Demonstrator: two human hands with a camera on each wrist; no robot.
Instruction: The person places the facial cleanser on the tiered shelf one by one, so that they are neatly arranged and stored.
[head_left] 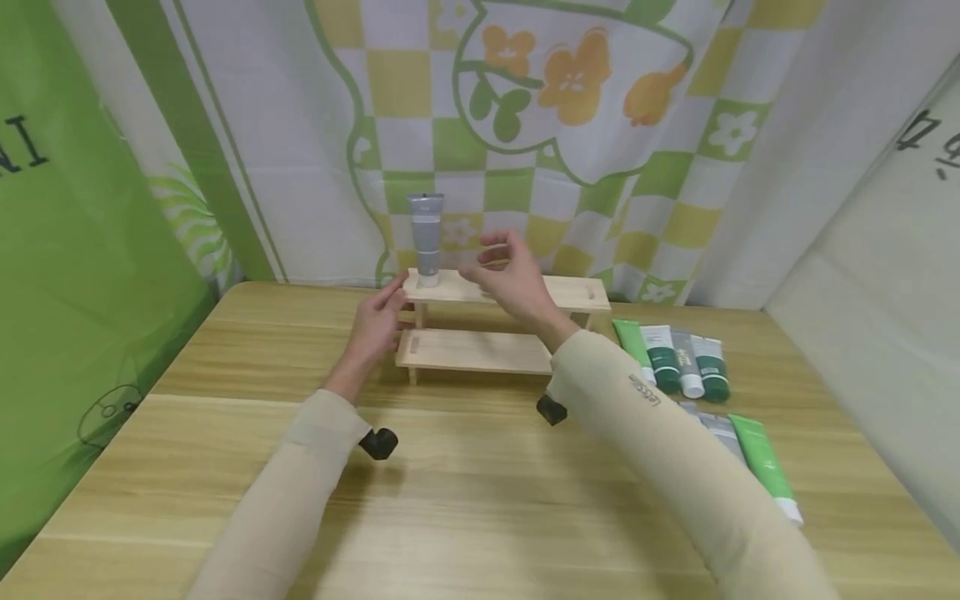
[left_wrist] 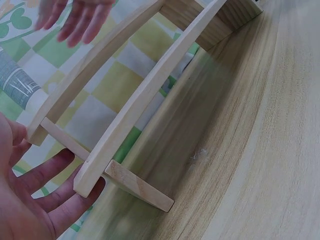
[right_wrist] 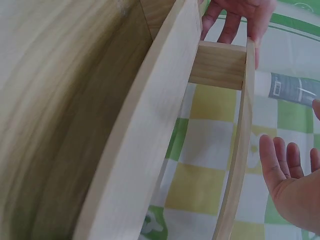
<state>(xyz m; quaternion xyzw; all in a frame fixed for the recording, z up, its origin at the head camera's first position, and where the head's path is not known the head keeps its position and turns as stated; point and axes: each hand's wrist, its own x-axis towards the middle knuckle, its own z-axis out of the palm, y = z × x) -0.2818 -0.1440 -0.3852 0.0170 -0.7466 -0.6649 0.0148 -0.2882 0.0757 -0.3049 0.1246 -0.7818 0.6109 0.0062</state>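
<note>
A two-tier wooden shelf [head_left: 480,350] stands at the back of the table. My left hand [head_left: 377,323] holds its left end, with fingers above and below the upper board's end and fingertips by the lower board [left_wrist: 130,110]. On the upper board's left part, a grey squeeze tube [head_left: 427,242] stands upright on its white cap. My right hand [head_left: 513,275] hovers over the upper board, right of the tube, its fingers loosely bent and nothing in them. In the right wrist view, this hand [right_wrist: 295,190] is apart from the tube [right_wrist: 295,90].
To the shelf's right lies a row of green, white and grey tubes [head_left: 663,357]. Nearer me, partly behind my right sleeve, lie a bright green tube [head_left: 763,458] and grey ones. A thin dark cord loop [head_left: 108,410] is at the table's left edge. A patterned curtain [head_left: 495,183] hangs behind.
</note>
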